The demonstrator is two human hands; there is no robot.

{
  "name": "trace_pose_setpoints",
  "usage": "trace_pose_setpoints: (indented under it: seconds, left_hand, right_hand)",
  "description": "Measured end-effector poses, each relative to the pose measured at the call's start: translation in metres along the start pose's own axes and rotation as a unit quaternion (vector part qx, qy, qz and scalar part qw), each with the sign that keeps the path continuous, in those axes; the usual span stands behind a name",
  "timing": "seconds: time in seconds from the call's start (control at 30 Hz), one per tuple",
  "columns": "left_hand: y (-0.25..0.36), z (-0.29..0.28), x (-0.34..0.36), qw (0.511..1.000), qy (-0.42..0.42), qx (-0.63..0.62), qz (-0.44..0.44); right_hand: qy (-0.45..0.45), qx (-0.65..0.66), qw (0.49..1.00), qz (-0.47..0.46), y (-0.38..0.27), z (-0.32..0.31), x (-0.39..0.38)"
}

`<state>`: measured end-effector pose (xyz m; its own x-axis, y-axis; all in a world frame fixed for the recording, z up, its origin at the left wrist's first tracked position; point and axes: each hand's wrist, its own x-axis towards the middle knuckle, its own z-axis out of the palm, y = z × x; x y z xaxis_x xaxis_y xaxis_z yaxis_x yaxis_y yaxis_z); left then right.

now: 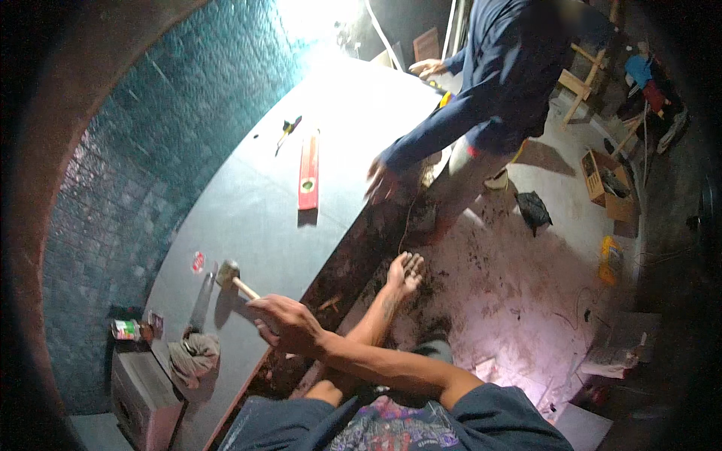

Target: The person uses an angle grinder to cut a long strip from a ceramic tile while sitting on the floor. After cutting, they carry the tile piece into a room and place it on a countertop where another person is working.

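Observation:
My right hand (289,323) reaches across to the left, closed around the wooden handle of a hammer (247,287). The hammer's blocky head hangs over a grey panel (256,218) and casts a shadow there. My left hand (406,272) is held beyond the panel's right edge, palm up, fingers apart and slightly curled, with nothing in it. Farther up the panel lies a red spirit level (308,173). A small black-and-yellow tool (286,134) rests to the left of it. A round red-and-white sticker (198,262) is on the panel near the hammer head.
Across the panel a person in dark blue (489,83) leans in, both hands at its edge. Curved mosaic tiling (143,158) borders the left. A boxy unit (143,398), a crumpled cloth (194,359) and a jar (126,329) stand lower left. A cardboard box (605,180) sits right.

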<state>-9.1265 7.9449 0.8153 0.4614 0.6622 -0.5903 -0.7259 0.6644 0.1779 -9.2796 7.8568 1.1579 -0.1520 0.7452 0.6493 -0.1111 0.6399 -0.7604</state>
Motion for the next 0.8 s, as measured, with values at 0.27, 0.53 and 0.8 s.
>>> trace_pose_setpoints:
  seconds: [0.27, 0.53, 0.8]
  left_hand:
    - [-0.127, 0.07, -0.012, 0.991, 0.029, 0.034, -0.129]
    - [-0.208, 0.158, -0.068, 0.981, 0.159, 0.018, -0.11]
    - [-0.294, 0.151, 0.001, 0.987, 0.146, 0.035, -0.048]
  right_hand:
    - [-0.018, -0.001, 0.998, 0.064, -0.007, -0.1, -0.04]
    - [-0.093, -0.188, 0.976, 0.049, 0.022, -0.265, -0.117]
    - [-0.112, -0.073, 0.989, 0.069, -0.083, -0.244, -0.136]
